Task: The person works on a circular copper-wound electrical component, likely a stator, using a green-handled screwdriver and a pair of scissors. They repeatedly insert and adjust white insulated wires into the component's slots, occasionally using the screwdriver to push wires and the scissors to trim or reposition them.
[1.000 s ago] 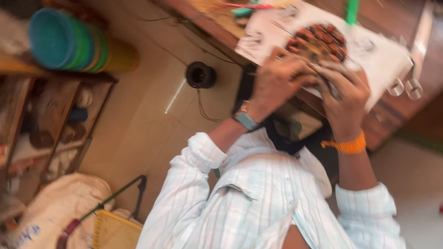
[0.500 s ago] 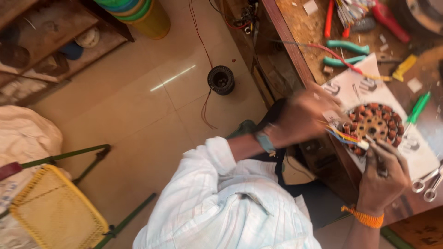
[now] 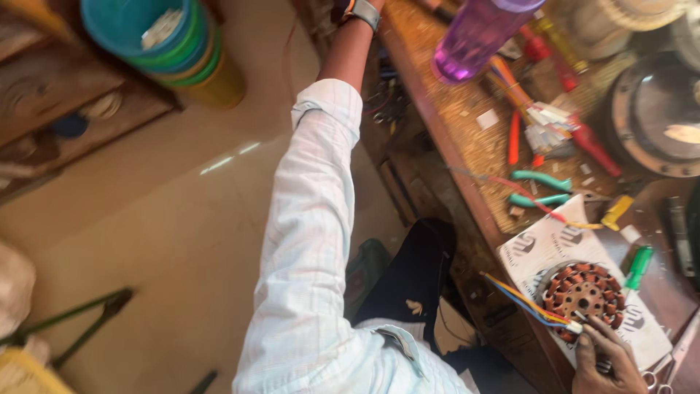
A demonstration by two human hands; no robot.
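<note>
A round stator (image 3: 583,292) wound with copper coils lies on a sheet of white paper (image 3: 543,244) on the wooden workbench (image 3: 445,124). Coloured wires (image 3: 521,299) run from its near rim towards the bench edge. My right hand (image 3: 609,361) is at the bottom right, its fingers closed on the stator's near rim beside the wire joint. My left arm, in a pale striped sleeve (image 3: 313,219), stretches up along the bench edge. Only its wrist with a watch (image 3: 361,11) shows at the top; the hand itself is out of frame.
A purple bottle (image 3: 474,36) stands at the far end of the bench. Green-handled pliers (image 3: 539,188), red-handled tools (image 3: 587,142), a green screwdriver (image 3: 639,266) and a round metal housing (image 3: 660,117) lie around the paper. Stacked plastic tubs (image 3: 171,47) sit on the floor.
My left hand has left the stator and reached far up past the top of the view. The view has swung, and my right hand stays at the stator's near rim.
</note>
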